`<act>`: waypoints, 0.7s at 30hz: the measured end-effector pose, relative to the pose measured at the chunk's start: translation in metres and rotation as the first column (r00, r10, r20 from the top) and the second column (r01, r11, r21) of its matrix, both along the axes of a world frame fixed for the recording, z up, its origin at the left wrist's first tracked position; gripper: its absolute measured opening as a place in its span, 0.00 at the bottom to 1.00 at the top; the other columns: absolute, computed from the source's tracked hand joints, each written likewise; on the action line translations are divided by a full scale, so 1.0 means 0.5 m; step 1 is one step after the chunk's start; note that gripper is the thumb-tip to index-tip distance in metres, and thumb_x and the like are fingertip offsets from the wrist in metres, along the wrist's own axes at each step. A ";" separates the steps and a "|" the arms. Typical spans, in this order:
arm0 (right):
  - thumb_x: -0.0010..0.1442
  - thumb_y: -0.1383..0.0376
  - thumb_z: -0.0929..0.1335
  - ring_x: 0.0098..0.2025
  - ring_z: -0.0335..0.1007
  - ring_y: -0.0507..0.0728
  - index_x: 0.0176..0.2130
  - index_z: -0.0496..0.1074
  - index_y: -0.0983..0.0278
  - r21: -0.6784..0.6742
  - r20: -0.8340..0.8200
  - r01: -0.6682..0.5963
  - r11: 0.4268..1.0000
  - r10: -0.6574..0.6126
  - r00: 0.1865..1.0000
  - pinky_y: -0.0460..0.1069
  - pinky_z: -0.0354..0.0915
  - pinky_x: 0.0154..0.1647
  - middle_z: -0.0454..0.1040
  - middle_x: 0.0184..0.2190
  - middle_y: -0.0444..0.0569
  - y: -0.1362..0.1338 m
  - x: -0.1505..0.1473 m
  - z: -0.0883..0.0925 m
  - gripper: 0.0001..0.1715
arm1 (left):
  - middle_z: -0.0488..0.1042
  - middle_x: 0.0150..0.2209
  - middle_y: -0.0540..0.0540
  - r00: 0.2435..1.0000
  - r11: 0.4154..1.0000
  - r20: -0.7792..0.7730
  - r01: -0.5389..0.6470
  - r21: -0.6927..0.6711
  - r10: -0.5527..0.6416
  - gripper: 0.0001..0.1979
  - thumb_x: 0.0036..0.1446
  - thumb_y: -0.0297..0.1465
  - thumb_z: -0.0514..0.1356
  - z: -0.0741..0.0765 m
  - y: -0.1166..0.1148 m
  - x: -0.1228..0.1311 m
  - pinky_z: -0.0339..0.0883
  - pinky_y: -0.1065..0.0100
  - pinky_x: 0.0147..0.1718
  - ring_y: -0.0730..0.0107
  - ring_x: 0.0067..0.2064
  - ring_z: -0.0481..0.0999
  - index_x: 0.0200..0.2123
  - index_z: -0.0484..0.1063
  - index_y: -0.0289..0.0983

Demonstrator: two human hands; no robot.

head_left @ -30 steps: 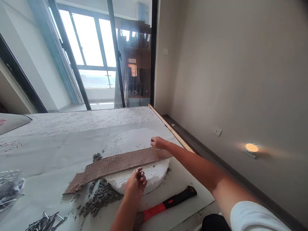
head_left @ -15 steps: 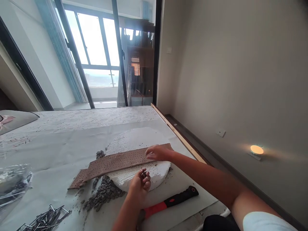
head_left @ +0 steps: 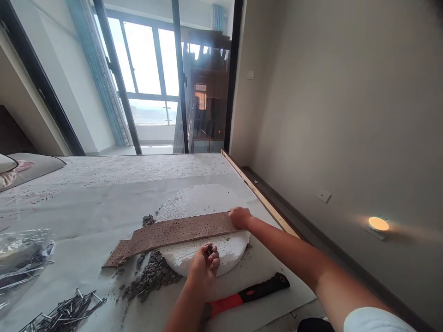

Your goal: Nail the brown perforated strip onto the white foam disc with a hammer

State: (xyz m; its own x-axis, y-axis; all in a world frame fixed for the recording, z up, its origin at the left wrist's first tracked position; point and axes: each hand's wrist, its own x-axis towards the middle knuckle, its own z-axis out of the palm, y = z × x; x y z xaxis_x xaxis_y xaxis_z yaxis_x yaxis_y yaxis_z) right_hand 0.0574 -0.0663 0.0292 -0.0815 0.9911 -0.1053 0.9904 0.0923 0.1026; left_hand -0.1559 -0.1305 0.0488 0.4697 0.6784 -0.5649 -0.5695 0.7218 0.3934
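One right hand over the right end of a perforated board, its grip impossible to tell, the board lying across a white foam disc, one left hand curled around a small dark object

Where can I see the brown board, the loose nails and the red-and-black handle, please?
Brown board (head_left: 183, 231): head view, middle of its hole-dotted top face.
Loose nails (head_left: 68, 312): head view, middle of the pile.
Red-and-black handle (head_left: 248, 293): head view, about the middle of its visible length.
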 end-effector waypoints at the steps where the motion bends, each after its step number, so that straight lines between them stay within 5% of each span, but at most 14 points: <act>1: 0.54 0.76 0.63 0.44 0.70 0.61 0.39 0.74 0.72 -0.005 0.005 -0.017 1.000 0.017 1.000 0.51 0.63 0.44 0.74 0.41 0.63 0.002 0.000 0.002 0.14 | 0.59 0.19 0.53 1.000 1.000 -0.005 0.001 -0.002 -0.001 0.09 0.56 0.21 0.45 0.000 0.000 0.000 0.39 0.81 0.11 0.84 0.14 0.52 0.25 0.56 0.36; 7: 0.52 0.72 0.66 0.42 0.71 0.63 0.36 0.76 0.73 0.001 0.008 -0.042 0.999 0.042 0.999 0.50 0.64 0.41 0.75 0.39 0.65 0.015 -0.006 0.027 0.12 | 0.60 0.20 0.52 1.000 1.000 -0.011 -0.005 0.019 0.005 0.08 0.58 0.21 0.45 -0.010 0.000 -0.001 0.42 0.80 0.12 0.84 0.15 0.53 0.27 0.56 0.36; 15: 0.52 0.68 0.66 0.40 0.73 0.63 0.36 0.78 0.72 0.031 -0.067 0.121 0.992 -0.118 0.991 0.49 0.64 0.38 0.76 0.38 0.65 0.028 0.000 0.045 0.14 | 0.58 0.20 0.53 1.000 1.000 -0.004 -0.007 0.005 0.007 0.08 0.57 0.21 0.46 -0.014 0.004 -0.001 0.40 0.81 0.11 0.84 0.14 0.52 0.28 0.56 0.36; 21: 0.51 0.67 0.69 0.42 0.72 0.61 0.33 0.78 0.68 0.005 -0.129 0.125 0.992 -0.123 0.984 0.48 0.62 0.40 0.76 0.38 0.62 0.027 0.005 0.048 0.10 | 0.58 0.19 0.54 1.000 1.000 -0.012 -0.016 0.003 0.016 0.07 0.57 0.21 0.46 -0.015 0.006 0.000 0.39 0.81 0.11 0.84 0.14 0.52 0.28 0.56 0.37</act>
State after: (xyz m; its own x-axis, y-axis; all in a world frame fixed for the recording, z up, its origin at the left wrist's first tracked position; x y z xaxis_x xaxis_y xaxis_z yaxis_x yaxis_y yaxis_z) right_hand 0.0598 -0.0526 0.0533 0.0300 0.9956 -0.0891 0.9991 -0.0324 -0.0255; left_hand -0.1559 -0.1276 0.0412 0.4519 0.6876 -0.5684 -0.5762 0.7114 0.4025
